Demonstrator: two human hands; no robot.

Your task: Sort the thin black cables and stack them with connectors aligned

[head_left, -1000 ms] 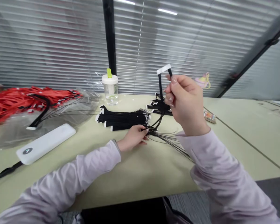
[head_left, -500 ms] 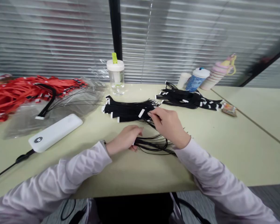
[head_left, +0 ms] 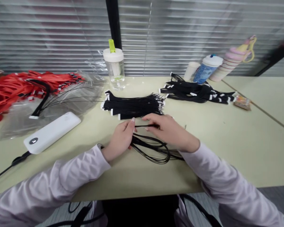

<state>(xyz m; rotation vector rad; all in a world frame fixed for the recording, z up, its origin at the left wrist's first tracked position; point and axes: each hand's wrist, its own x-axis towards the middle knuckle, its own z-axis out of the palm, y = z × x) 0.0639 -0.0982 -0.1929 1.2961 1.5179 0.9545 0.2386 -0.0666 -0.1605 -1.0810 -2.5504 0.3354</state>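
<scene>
My left hand (head_left: 121, 137) and my right hand (head_left: 169, 130) meet at the middle of the table, both pinching a thin black cord (head_left: 146, 126) stretched between their fingertips. Below them lies a loose bundle of black cords (head_left: 156, 150), looped on the tabletop. Just behind my hands rests a neat stack of black straps with white tags (head_left: 132, 105). A second, messier pile of black straps (head_left: 196, 92) sits further back on the right.
A white power bank (head_left: 52, 131) with a black cable lies at left, beside clear plastic bags (head_left: 68, 101) and a heap of red lanyards (head_left: 16, 88). A clear cup with a green straw (head_left: 115, 67) and several cups and bottles (head_left: 207, 68) stand by the blinds. A small wrapped item (head_left: 242, 102) lies far right.
My right hand came down from holding a black strap up in the air, laid it on the stack, then joined my left hand on a cord. The view shifted.
</scene>
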